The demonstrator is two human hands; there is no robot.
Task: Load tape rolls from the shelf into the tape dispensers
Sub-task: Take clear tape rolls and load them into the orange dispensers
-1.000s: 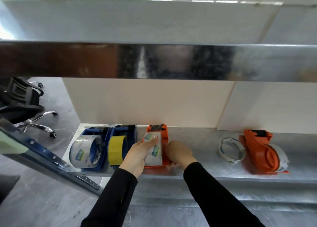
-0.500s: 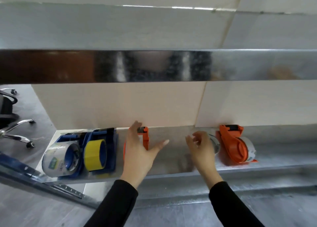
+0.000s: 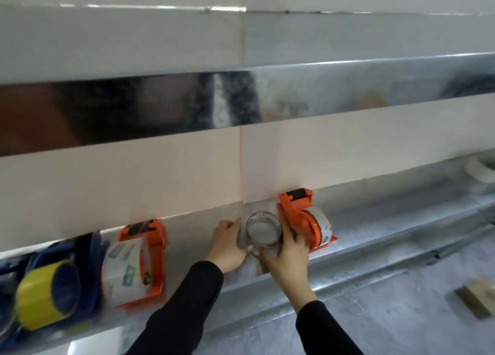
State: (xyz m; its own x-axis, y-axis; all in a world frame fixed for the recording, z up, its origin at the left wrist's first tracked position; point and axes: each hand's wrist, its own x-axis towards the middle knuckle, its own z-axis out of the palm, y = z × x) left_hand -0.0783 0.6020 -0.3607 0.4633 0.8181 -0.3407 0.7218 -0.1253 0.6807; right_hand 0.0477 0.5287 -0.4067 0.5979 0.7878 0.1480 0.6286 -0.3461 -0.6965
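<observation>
Yellow tape roll (image 3: pixel 47 294) in a blue dispenser (image 3: pixel 88 271) far left on the metal shelf (image 3: pixel 375 220), then 1 loaded orange dispenser (image 3: pixel 150 258). My left hand (image 3: pixel 227 244) and right hand (image 3: pixel 288 255) grip a clear tape roll (image 3: pixel 263 230) together, just beside the second orange dispenser (image 3: pixel 302 220).

blue dispenser (image 3: pixel 67 261) blurred – cut by left edge, white roll (image 3: pixel 482 172) cropped at right
</observation>
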